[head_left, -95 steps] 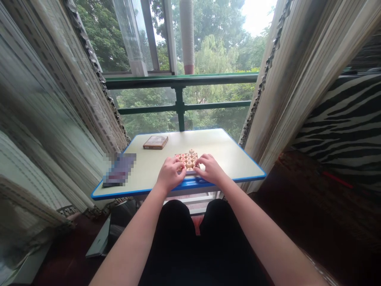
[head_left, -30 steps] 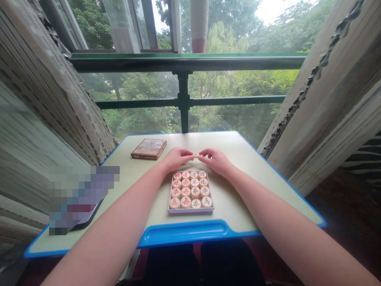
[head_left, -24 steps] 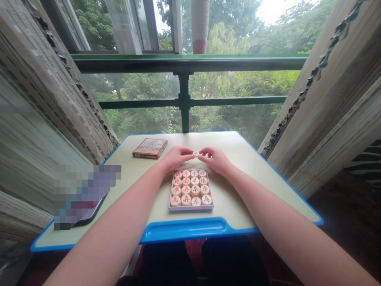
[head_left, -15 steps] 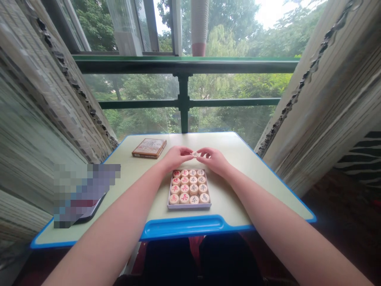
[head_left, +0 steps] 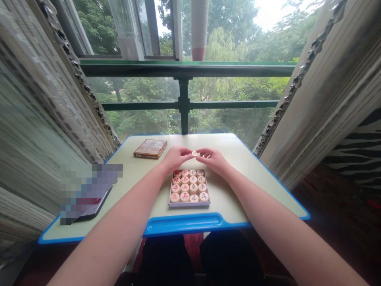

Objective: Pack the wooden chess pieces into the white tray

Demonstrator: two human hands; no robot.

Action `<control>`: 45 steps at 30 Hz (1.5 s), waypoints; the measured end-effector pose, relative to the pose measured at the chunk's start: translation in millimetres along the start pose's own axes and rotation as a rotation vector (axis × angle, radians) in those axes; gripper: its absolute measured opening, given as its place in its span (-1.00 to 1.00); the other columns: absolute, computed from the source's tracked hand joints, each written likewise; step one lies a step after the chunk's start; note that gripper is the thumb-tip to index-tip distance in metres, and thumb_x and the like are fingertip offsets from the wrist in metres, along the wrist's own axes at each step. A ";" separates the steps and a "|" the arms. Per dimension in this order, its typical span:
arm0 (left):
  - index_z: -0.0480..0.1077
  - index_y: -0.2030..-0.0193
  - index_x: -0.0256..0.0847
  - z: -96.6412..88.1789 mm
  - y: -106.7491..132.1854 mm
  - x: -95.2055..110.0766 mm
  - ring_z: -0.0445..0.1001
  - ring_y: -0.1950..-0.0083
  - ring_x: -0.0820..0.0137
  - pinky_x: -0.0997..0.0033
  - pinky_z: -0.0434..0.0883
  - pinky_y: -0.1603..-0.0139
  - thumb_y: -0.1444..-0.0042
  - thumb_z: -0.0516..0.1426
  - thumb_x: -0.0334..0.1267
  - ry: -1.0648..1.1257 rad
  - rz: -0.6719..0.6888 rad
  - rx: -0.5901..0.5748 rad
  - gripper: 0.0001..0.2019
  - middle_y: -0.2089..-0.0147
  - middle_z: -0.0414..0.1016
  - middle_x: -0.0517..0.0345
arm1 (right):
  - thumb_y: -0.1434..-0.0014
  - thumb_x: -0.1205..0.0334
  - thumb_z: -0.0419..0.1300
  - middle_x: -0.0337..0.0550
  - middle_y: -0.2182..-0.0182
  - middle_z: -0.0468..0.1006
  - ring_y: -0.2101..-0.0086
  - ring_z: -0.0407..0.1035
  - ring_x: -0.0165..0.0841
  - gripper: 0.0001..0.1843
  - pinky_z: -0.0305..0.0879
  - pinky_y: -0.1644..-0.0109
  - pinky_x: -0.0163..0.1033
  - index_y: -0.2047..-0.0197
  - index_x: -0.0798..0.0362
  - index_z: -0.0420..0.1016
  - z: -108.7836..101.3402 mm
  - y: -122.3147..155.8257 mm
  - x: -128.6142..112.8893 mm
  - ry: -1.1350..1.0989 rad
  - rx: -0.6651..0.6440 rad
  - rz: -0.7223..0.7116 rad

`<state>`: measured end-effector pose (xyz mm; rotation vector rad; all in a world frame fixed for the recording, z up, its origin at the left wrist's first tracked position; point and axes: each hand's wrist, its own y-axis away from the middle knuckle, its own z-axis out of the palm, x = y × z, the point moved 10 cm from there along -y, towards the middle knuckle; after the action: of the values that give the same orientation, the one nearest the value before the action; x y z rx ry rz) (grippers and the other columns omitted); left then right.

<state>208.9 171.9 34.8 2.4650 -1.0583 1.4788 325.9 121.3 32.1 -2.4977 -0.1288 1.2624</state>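
Between the fingertips of my left hand [head_left: 177, 155] and my right hand [head_left: 212, 157] is a round, pale xiangqi piece [head_left: 194, 153] with a dark character on its face. Both hands are closed in a pinch on it, one from each side, beyond the far edge of a shallow white box [head_left: 189, 204]. Rows of xiangqi pieces [head_left: 185, 188] fill the box, red characters on the left half and black ones on the right. Some of them look stacked.
A flat brown box lid [head_left: 150, 148] lies at the table's far left. On the left edge rests a phone-like object [head_left: 92, 194], partly blurred out. The pale table [head_left: 253, 186] has a blue rim and a blue front groove [head_left: 184, 224]. A green railing [head_left: 190, 69] stands behind.
The held piece has turned a little, so its face shows differently. Both hands stay in nearly the same place, and the view has shifted slightly.
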 end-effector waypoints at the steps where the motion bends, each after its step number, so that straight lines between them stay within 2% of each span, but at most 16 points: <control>1: 0.52 0.23 -0.34 0.3 -0.1 0.2 0.49 0.24 0.29 0.34 0.39 0.18 0.07 0.20 -0.10 0.009 0.000 -0.005 -0.65 0.25 0.57 -0.04 | 0.01 0.10 0.20 -0.18 0.40 0.51 0.43 0.30 -0.45 -0.67 0.26 0.31 -0.33 0.18 0.08 0.52 -1.1 0.0 0.9 -0.003 0.007 0.004; 5: 0.49 0.12 -0.36 2.0 -0.9 -2.5 0.50 0.26 0.29 0.32 0.42 0.22 0.07 0.21 -0.14 0.070 -0.004 -0.016 -0.60 0.23 0.57 -0.06 | 0.03 0.10 0.21 -0.18 0.42 0.50 0.44 0.28 -0.44 -0.70 0.25 0.29 -0.32 0.24 0.09 0.53 -5.1 0.0 3.4 -0.022 0.047 0.013; 9: 0.44 0.03 -0.38 4.5 -1.2 -3.3 0.50 0.25 0.29 0.34 0.43 0.25 0.06 0.21 -0.15 0.118 0.017 -0.033 -0.54 0.21 0.56 -0.09 | 0.02 0.11 0.21 -0.17 0.41 0.49 0.42 0.28 -0.44 -0.68 0.25 0.29 -0.32 0.21 0.09 0.54 -5.6 1.8 0.7 -0.064 0.051 0.019; 12: 0.48 0.14 -0.36 4.2 -0.7 -1.2 0.50 0.23 0.28 0.34 0.43 0.23 0.07 0.21 -0.13 0.107 0.032 -0.032 -0.61 0.23 0.57 -0.07 | 0.01 0.10 0.19 -0.20 0.44 0.46 0.44 0.26 -0.46 -0.65 0.23 0.31 -0.33 0.18 0.09 0.54 -3.5 3.0 -1.1 -0.074 0.020 0.032; 16: 0.49 0.21 -0.33 -2.4 -0.3 3.8 0.50 0.26 0.29 0.33 0.42 0.22 0.10 0.24 -0.13 0.078 0.051 0.030 -0.65 0.29 0.56 -0.03 | 0.02 0.09 0.21 -0.21 0.44 0.44 0.45 0.25 -0.46 -0.62 0.23 0.31 -0.32 0.14 0.09 0.53 -3.1 2.4 0.8 -0.110 0.014 0.050; 23: 0.47 0.28 -0.34 -3.1 0.4 7.6 0.51 0.26 0.30 0.33 0.43 0.25 0.16 0.27 -0.10 0.226 0.043 0.040 -0.64 0.27 0.56 -0.06 | 0.06 0.10 0.25 -0.19 0.43 0.45 0.42 0.27 -0.44 -0.63 0.23 0.29 -0.30 0.18 0.11 0.53 -6.5 2.6 -0.8 -0.171 0.041 0.061; 26: 0.48 0.30 -0.35 -3.3 1.1 6.0 0.50 0.31 0.32 0.33 0.43 0.30 0.17 0.28 -0.11 0.231 0.018 0.030 -0.65 0.28 0.56 -0.06 | 0.06 0.07 0.25 -0.19 0.43 0.46 0.42 0.27 -0.44 -0.62 0.24 0.29 -0.29 0.18 0.10 0.53 -6.9 4.7 -4.7 -0.205 0.038 0.047; 34: 0.50 0.31 -0.36 -5.7 9.2 7.5 0.50 0.27 0.30 0.31 0.42 0.21 0.23 0.30 -0.14 0.249 -0.015 -0.027 -0.64 0.30 0.57 -0.06 | 0.07 0.06 0.26 -0.15 0.42 0.51 0.41 0.32 -0.42 -0.62 0.26 0.29 -0.28 0.21 0.13 0.52 -2.0 16.6 -13.3 -0.231 0.041 0.091; 39: 0.52 0.30 -0.33 -11.0 27.6 24.9 0.50 0.30 0.30 0.37 0.41 0.29 0.20 0.28 -0.09 0.105 0.023 -0.035 -0.63 0.34 0.57 -0.02 | 0.05 0.07 0.25 -0.14 0.40 0.52 0.40 0.33 -0.41 -0.64 0.28 0.29 -0.28 0.21 0.11 0.53 -4.9 36.0 -30.8 -0.175 0.050 0.082; 42: 0.53 0.28 -0.29 -6.2 51.3 38.6 0.50 0.32 0.31 0.39 0.40 0.30 0.14 0.25 -0.07 0.023 0.072 -0.047 -0.66 0.34 0.58 0.02 | 0.03 0.06 0.24 -0.15 0.38 0.52 0.38 0.34 -0.40 -0.65 0.28 0.27 -0.28 0.20 0.10 0.52 -5.7 57.4 -35.4 -0.159 0.047 0.080; 45: 0.54 0.25 -0.23 -2.3 80.4 49.4 0.47 0.31 0.33 0.37 0.39 0.25 0.08 0.22 -0.07 -0.090 0.145 0.013 -0.69 0.33 0.58 0.07 | 0.04 0.06 0.25 -0.14 0.35 0.52 0.35 0.35 -0.39 -0.65 0.28 0.24 -0.28 0.22 0.10 0.51 2.3 80.5 -37.8 -0.158 -0.036 0.074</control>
<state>174.1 86.3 53.9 2.5339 -1.2729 1.4270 295.7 37.6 32.5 -2.4510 -0.0981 1.5005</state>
